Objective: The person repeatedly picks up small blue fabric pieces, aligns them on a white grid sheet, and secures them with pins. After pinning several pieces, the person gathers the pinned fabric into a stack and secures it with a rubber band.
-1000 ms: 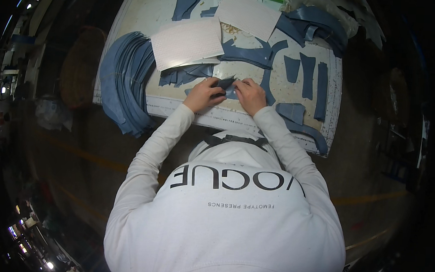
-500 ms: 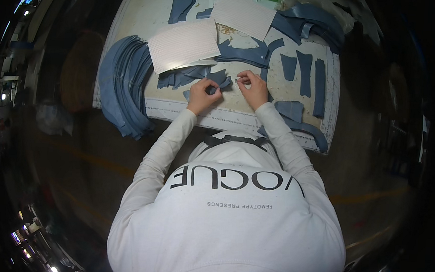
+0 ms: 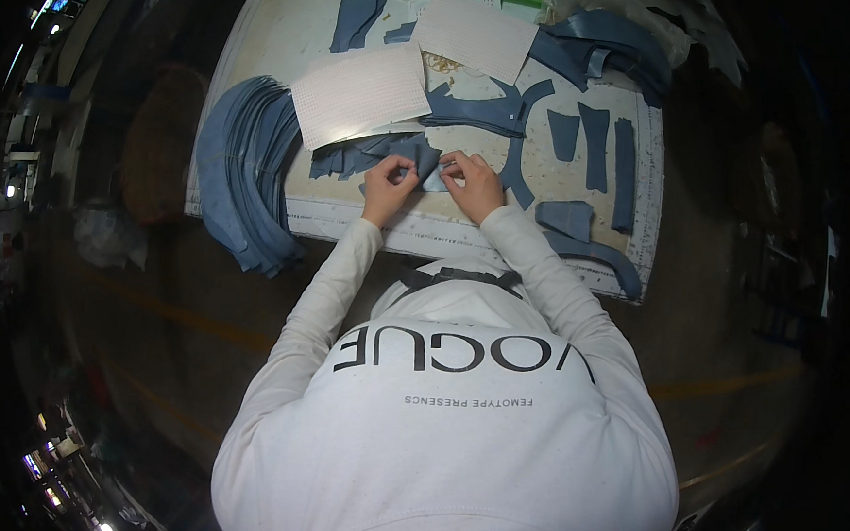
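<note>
Between my two hands is a small blue fabric piece [image 3: 425, 159] with a paler patch [image 3: 435, 181] showing on its right side. My left hand [image 3: 388, 189] is closed in a pinch on the left part of this piece. Thumb and fingers of my right hand [image 3: 473, 187] are also pinched together at the piece's right edge, by the pale patch. Just beyond my left hand, a heap of small blue pieces [image 3: 346, 159] lies partly under a white gridded sheet [image 3: 360, 94].
A thick curved stack of blue pieces [image 3: 247, 172] hangs over the table's left front edge. Separate cut pieces [image 3: 596, 147] lie on the right. Another white sheet [image 3: 476, 37] and thin tan loops [image 3: 443, 63] are farther back. More blue strips [image 3: 596, 261] lie near the front edge.
My right hand has moved left and slightly nearer, meeting the blue piece. The piece now shows a pale patch between my hands. My left hand has shifted slightly left.
</note>
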A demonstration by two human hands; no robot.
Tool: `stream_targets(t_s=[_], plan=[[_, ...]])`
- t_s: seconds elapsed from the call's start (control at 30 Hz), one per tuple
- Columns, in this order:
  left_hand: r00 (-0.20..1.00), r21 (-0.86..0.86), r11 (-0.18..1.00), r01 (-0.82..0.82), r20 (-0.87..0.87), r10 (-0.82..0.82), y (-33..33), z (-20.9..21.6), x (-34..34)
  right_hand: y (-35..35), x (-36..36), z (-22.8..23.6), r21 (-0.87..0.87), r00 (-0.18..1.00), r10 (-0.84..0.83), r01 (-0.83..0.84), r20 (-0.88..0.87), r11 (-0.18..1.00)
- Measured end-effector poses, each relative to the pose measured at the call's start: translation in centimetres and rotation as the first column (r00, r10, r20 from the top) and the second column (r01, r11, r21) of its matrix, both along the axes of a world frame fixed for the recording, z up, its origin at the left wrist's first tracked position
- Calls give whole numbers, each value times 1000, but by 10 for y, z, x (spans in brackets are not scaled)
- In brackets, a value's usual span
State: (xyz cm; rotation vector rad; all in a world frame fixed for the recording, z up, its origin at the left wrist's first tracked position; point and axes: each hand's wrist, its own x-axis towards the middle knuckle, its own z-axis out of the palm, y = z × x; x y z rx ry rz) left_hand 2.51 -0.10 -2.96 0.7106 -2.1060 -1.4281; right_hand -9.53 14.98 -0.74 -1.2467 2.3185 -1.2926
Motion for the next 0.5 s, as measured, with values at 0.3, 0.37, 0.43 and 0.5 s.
stream_targets(t_s=[0.3, 0.37, 0.43, 0.5], plan=[[988, -147, 983, 112, -86, -125, 4, 35, 9, 4, -24, 4, -160, 967, -175, 146, -185, 976], [989, -256, 956, 145, 36, -141, -3, 41, 10, 6, -32, 8, -221, 970, -173, 133, -172, 966], [950, -317, 902, 293, 200, -238, -9, 42, 10, 9, -34, 8, -67, 993, -118, 119, 27, 991], [912, -335, 870, 362, 319, -257, -12, 40, 9, 11, -32, 5, 57, 992, -96, 91, 86, 994]])
